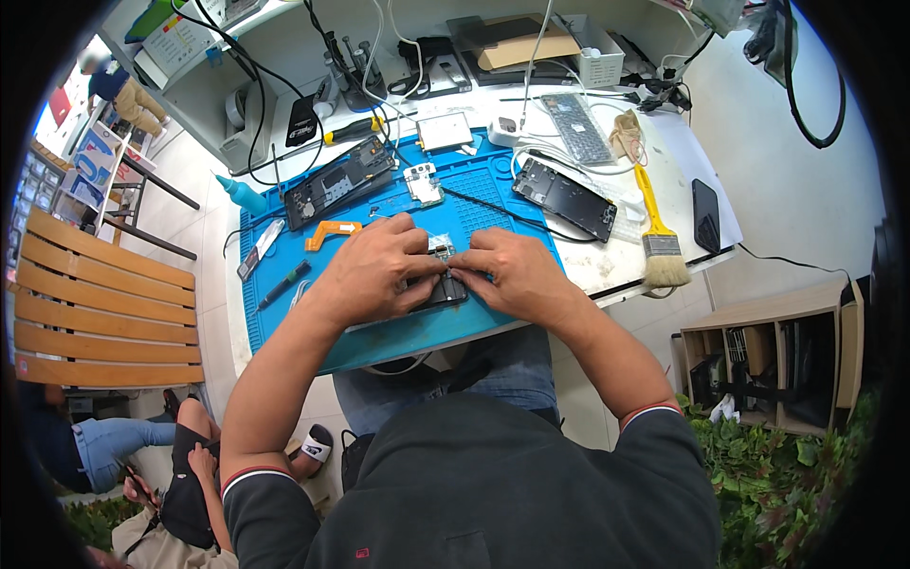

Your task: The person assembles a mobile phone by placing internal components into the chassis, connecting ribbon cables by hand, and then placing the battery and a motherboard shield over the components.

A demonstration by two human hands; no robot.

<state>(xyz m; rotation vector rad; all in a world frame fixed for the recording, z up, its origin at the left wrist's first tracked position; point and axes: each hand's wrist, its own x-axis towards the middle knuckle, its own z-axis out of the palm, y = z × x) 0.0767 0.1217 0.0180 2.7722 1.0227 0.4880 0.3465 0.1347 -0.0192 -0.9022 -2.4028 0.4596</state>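
An opened dark phone (442, 292) lies at the near edge of the blue repair mat (355, 353), partly hidden under my fingers. My left hand (384, 267) bends over its left side, thumb and forefinger pinched together. From the right, my right hand (509, 270) meets it with a pinch of its own. The fingertips nearly touch above the phone's inner parts; whatever is between them is too small to make out. Just beyond my hands sits a loose phone circuit board (423, 185). An orange flex cable (332, 233) rests beside my left hand.
Two opened phone frames (341, 183) (565, 197) flank the mat's far part. A green-black screwdriver (283, 284) and a blue bottle (243, 195) are at left. A yellow-handled brush (661, 237) and dark phone (705, 215) lie right. People sit at lower left beside a slatted bench (109, 299).
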